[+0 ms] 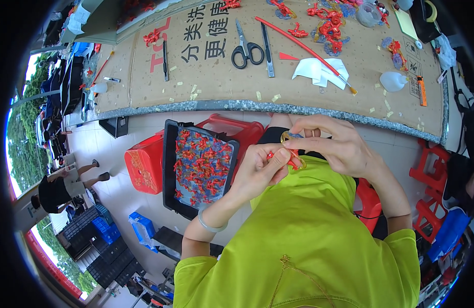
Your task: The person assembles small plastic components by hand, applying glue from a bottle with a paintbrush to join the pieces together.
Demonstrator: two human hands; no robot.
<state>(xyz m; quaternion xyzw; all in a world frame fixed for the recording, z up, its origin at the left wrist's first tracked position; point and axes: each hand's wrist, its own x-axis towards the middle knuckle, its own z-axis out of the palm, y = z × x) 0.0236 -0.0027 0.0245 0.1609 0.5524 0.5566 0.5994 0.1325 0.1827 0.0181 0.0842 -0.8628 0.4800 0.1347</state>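
— What surrounds the work?
— A cardboard-covered table (206, 87) carrying black-handled scissors (247, 51); beside the lap, a black tray of red ornaments (170, 169).
— And the hands?
— Left hand (257, 172) pinches a small red-and-gold ornament (293, 160); right hand (339, 146) closes on its amber ring (287, 136). Grip lightly — pieces look delicate, fingers hide the join.
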